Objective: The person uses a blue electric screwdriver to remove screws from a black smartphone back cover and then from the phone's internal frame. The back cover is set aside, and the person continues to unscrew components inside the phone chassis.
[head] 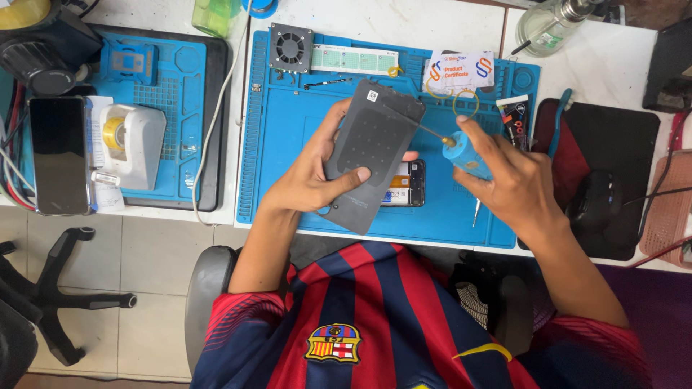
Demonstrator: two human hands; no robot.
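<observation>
In the middle of the frame, the left hand holds a grey back cover over the blue mat. The right hand grips a blue tool, its tip touching the cover.

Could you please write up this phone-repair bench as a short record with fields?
Left hand: left hand grips a flat dark grey phone back panel, tilted above the mat.
Right hand: right hand holds a blue-handled tool with a thin metal tip, tip touching the panel's upper edge.
Under the panel: an opened phone body lies on the blue silicone work mat.
Left side: a white tape dispenser and a black phone, screen dark.
Back of mat: a small black square fan.
</observation>
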